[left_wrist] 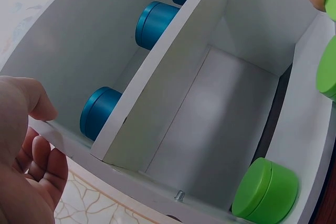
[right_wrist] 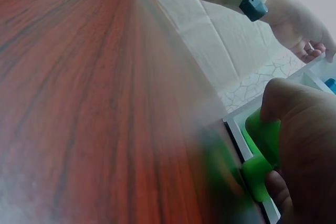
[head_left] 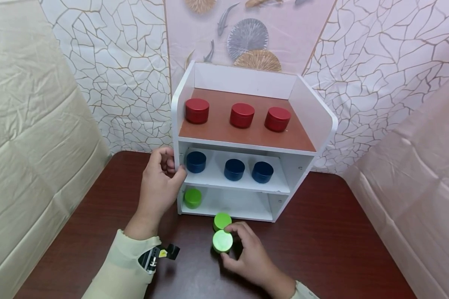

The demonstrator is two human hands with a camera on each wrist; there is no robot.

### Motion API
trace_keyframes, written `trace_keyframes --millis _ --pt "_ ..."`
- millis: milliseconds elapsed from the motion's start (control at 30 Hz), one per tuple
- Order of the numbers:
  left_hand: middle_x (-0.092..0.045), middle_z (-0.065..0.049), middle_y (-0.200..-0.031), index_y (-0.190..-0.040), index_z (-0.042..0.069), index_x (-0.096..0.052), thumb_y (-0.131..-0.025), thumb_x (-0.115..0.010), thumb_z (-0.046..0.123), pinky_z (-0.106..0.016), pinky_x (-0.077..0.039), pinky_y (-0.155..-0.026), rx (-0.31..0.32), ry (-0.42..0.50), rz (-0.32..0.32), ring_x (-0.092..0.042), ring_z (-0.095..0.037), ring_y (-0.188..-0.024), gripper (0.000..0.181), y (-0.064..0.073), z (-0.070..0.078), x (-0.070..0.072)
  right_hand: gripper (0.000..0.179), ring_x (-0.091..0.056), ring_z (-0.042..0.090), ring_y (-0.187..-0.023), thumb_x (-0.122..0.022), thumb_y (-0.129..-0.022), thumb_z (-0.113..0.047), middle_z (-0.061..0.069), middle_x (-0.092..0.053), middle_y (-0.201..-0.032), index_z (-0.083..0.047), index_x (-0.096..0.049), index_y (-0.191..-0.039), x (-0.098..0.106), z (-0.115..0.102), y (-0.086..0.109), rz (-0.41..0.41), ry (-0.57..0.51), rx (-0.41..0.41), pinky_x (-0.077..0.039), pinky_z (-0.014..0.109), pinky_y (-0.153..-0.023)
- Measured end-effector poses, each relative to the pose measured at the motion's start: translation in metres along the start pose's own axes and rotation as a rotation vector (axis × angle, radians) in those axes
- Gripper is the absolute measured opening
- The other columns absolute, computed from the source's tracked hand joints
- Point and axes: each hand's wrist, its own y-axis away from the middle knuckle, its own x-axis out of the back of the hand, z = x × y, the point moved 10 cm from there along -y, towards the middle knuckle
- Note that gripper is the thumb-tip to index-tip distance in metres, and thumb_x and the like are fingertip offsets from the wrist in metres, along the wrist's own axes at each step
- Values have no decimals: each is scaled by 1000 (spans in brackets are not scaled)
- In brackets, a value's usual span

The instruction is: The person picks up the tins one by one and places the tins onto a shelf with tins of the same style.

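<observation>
My right hand (head_left: 252, 255) pinches a round green tin (head_left: 222, 241) between thumb and fingers, in front of the shelf unit. Just behind it, a second green tin (head_left: 222, 221) stands at the bottom shelf's front edge, overlapped by the held one in the head view. A third green tin (left_wrist: 265, 192) sits inside the bottom compartment at its left end. My left hand (head_left: 159, 187) grips the left side panel (left_wrist: 79, 156) of the white shelf unit (head_left: 228, 187), thumb at the front edge and the other fingers curled outside.
Three blue tins (head_left: 234, 169) stand in a row on the middle shelf. Above them, three red tins (head_left: 242, 115) sit on the brown top board (head_left: 217, 131). The unit stands on a dark red wooden table (head_left: 321, 249), with patterned cloth behind and beige cloth at both sides.
</observation>
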Motion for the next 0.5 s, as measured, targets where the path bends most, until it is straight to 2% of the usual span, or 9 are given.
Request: trace_keyframes --millis 500 --pt "-56 -8 -106 -136 17 -55 -102 -75 15 -21 -52 -79 14 -8 -4 -58 -21 -95 39 0 0 1 68 -66 6 -117 -97 -77 -11 -8 -66 -134 -21 -65 -136 10 3 -5 -11 -25 -89 -63 40 -100"
